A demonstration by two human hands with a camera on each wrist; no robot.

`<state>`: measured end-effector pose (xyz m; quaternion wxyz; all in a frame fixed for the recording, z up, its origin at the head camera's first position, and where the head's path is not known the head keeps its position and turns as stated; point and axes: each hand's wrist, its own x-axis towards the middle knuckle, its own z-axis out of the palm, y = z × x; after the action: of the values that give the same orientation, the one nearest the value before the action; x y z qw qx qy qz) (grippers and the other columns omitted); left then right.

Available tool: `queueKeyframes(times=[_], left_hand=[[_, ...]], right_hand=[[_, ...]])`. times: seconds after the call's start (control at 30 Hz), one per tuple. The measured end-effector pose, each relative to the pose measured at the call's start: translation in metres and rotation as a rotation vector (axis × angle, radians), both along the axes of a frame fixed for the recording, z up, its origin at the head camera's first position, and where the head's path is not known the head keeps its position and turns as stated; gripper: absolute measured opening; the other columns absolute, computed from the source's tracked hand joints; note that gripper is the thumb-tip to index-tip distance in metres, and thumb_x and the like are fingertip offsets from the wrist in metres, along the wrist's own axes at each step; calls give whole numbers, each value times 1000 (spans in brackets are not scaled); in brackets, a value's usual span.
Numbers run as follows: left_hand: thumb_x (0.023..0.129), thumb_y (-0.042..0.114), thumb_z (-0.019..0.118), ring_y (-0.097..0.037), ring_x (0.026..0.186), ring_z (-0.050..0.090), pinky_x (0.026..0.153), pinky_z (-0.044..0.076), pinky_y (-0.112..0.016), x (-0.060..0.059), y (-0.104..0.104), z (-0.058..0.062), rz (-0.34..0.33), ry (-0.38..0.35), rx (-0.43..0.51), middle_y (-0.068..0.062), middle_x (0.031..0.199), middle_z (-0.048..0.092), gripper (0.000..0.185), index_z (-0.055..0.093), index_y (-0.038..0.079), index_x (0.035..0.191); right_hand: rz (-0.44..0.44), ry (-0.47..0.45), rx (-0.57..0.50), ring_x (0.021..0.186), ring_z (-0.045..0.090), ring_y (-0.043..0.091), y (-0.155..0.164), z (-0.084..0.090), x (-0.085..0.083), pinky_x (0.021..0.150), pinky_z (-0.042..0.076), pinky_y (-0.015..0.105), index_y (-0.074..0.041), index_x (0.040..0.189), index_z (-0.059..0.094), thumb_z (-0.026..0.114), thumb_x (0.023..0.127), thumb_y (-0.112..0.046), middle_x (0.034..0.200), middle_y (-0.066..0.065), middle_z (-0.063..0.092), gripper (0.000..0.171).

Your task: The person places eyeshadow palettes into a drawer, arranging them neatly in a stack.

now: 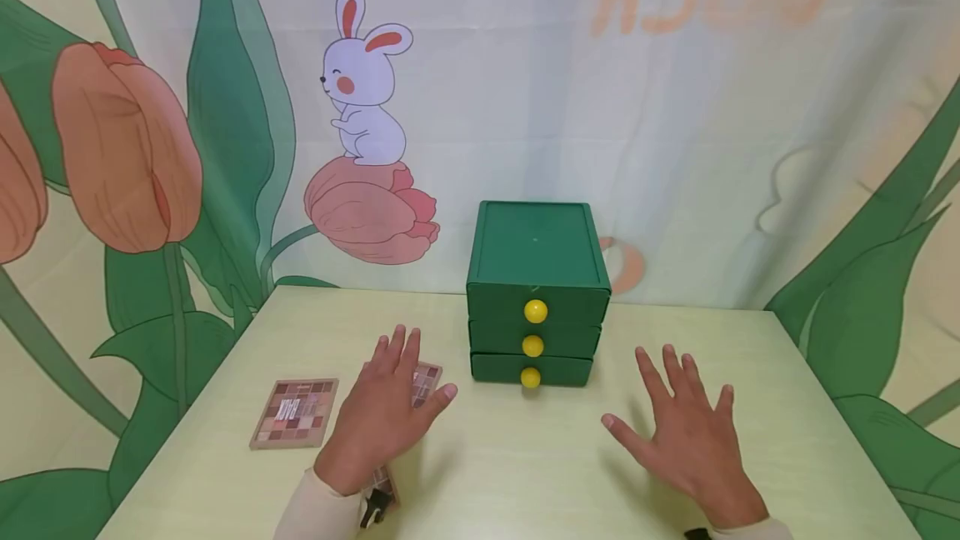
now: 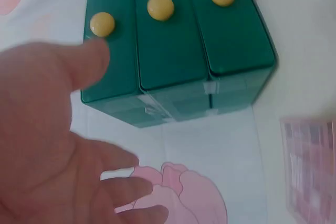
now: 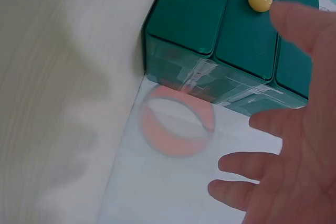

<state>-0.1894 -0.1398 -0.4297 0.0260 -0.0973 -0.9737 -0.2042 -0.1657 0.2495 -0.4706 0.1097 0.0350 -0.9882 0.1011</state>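
A green chest of three small drawers stands at the back of the table, each drawer closed and fitted with a round yellow knob. My left hand hovers left of the chest with fingers spread, holding nothing. Beneath it, partly hidden, lie a palette with a grid of pink and brown squares and another such palette nearer the front. To the right of the chest, my right hand is also spread over the table, with nothing in it. Clear tape runs along the chest's side.
A larger square palette with white lettering lies on the table's left side. Behind the pale table hangs a curtain printed with tulips and a rabbit, close to the back of the chest.
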Motion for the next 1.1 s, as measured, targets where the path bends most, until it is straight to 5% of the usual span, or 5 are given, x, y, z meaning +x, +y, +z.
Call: queueKeyframes(times=[0.3, 0.57, 0.77, 1.1], left_hand=[[99, 48, 72, -43, 156, 37, 120, 39, -66, 1, 8, 3, 19, 30, 252, -17, 172, 33, 85, 35, 8, 165], [98, 32, 77, -37, 138, 57, 110, 51, -59, 1, 22, -3, 27, 153, 409, -16, 153, 54, 63, 53, 9, 152], [99, 22, 77, -30, 121, 66, 102, 59, -49, 0, 38, 0, 34, 151, 572, -13, 137, 62, 52, 58, 10, 146], [99, 18, 76, -25, 119, 70, 99, 62, -41, -10, 67, 9, 10, 104, 790, -11, 134, 65, 43, 62, 11, 140]], right_hand=[[53, 144, -181, 136, 51, 47, 5, 8, -3, 96, 50, 73, -17, 164, 39, 76, 93, -54, 156, 22, 50, 88], [171, 200, -447, 114, 66, 32, 1, 8, -24, 86, 65, 49, -19, 162, 44, 83, 94, -34, 141, 14, 59, 80], [220, 222, -610, 115, 70, 32, -4, 11, -40, 85, 66, 42, -21, 160, 46, 86, 91, -22, 143, 11, 60, 80], [223, 230, -727, 115, 72, 34, -15, 16, -62, 87, 64, 47, -30, 163, 42, 86, 91, -21, 142, 12, 61, 85]])
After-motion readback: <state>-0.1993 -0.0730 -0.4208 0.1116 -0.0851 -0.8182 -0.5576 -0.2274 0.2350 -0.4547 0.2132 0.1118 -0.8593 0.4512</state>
